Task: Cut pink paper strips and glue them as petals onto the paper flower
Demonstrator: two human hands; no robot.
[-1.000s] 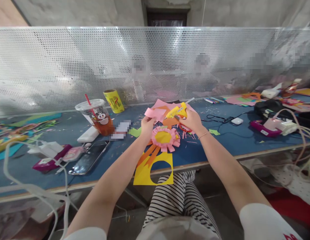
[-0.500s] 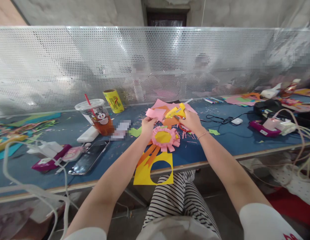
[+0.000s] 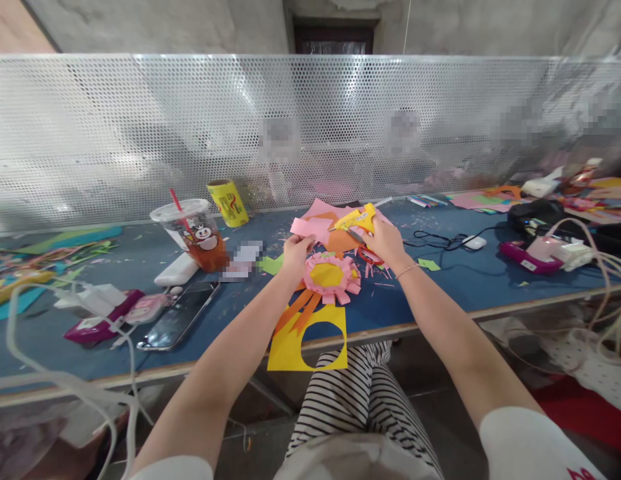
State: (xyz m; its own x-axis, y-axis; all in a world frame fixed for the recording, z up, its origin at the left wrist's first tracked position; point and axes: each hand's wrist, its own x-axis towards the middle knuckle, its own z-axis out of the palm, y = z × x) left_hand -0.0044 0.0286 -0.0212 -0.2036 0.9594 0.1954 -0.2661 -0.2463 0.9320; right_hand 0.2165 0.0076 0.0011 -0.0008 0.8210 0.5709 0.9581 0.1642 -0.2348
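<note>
Between the fingers of my left hand (image 3: 299, 252) is a pink paper piece (image 3: 310, 229), held above the table. My right hand (image 3: 383, 241) grips a yellow glue gun (image 3: 359, 221), its nozzle pointing left toward that paper. Just below both hands lies a paper flower (image 3: 327, 274) with a yellow centre, folded pink petals and orange strips trailing down-left. The strips overlap a yellow sheet (image 3: 281, 353) with a round hole, which hangs over the table's front edge. Pink and orange paper lies behind the hands. Red-handled scissors (image 3: 369, 256) are partly hidden beside my right hand.
On the left are a lidded drink cup (image 3: 203, 233), a yellow roll (image 3: 229, 202), a phone (image 3: 180, 316) and a purple power strip (image 3: 104, 319) with cables. A perforated metal screen (image 3: 190, 120) stands behind. Right are black cables, a white adapter (image 3: 474, 242) and another purple strip (image 3: 530, 258).
The glue gun in my right hand has shifted slightly right, away from the pink piece. My left hand and its paper have moved only slightly.
</note>
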